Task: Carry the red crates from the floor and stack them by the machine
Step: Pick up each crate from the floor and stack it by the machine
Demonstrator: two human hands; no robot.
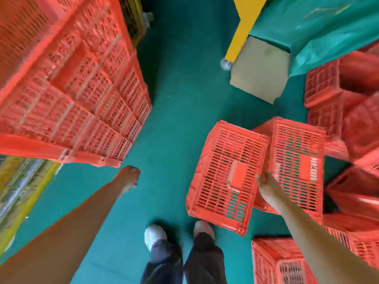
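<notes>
Two red slatted crates hang side by side above the green floor, the nearer crate (223, 177) on the left and the second crate (297, 160) on the right. My right hand (264, 183) grips them where their edges meet, fingers curled over the rims. A tall stack of red crates (71, 89) fills the upper left. My left hand (128, 177) hangs just below that stack's bottom corner, fingers curled, holding nothing; whether it touches the stack I cannot tell.
More red crates (348, 99) lie jumbled at the right, another crate (281, 261) at the lower right. A yellow machine leg (242, 27), a cardboard sheet (260, 72) and a green cover (328, 27) stand ahead. My feet (155, 236) are on the green floor (174, 119).
</notes>
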